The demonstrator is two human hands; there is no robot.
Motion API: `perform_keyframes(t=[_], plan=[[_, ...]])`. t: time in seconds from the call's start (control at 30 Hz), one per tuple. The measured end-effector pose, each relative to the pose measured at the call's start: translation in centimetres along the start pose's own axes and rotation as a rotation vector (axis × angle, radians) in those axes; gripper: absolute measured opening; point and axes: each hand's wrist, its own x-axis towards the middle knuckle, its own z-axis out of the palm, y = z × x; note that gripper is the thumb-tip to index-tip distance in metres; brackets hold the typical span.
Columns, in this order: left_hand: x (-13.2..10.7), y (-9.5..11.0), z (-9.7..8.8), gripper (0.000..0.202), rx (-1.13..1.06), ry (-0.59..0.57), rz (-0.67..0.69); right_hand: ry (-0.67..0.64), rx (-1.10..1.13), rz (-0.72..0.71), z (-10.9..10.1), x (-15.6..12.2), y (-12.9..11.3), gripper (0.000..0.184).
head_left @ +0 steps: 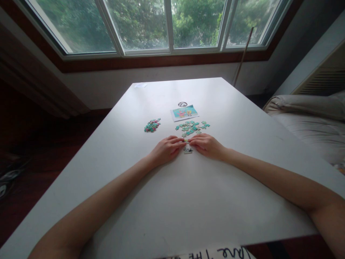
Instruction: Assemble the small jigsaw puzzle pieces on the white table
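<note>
Both my hands rest on a white table [188, 201], fingertips meeting at the middle. My left hand [167, 148] and my right hand [206, 145] each pinch at a small jigsaw piece [186, 141] held between them. Just below the fingertips lies a small joined bit of puzzle [188, 150]. Beyond the hands is a loose spread of teal puzzle pieces [192, 127]. A second little heap of pink and green pieces [152, 125] sits to the left. A cartoon reference picture [184, 112] lies flat farther back.
A small round dark object [182, 104] sits behind the picture. A scrap of white paper [140, 85] lies near the table's far left corner. A wide window runs behind the table, a thin stick [243, 55] leans at the wall, and bedding [309, 118] lies to the right.
</note>
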Motion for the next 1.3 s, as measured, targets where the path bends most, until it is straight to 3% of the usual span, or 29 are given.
perform_keyframes(t=[0.7,0.8,1.0,1.3], plan=[[0.1,0.0,0.0,0.035,-0.021,-0.029,-0.005,-0.015,0.06,-0.051,-0.3,0.3,-0.4,0.023],[0.1,0.0,0.0,0.035,-0.021,-0.015,0.002,0.008,0.055,-0.001,-0.5,0.3,-0.4,0.025],[0.1,0.1,0.0,0.035,-0.026,0.003,0.006,0.117,-0.067,0.269,-0.1,0.1,0.3,0.029],[0.0,0.1,-0.1,0.033,-0.03,-0.007,0.001,-0.029,-0.218,0.301,0.7,0.0,0.8,0.037]])
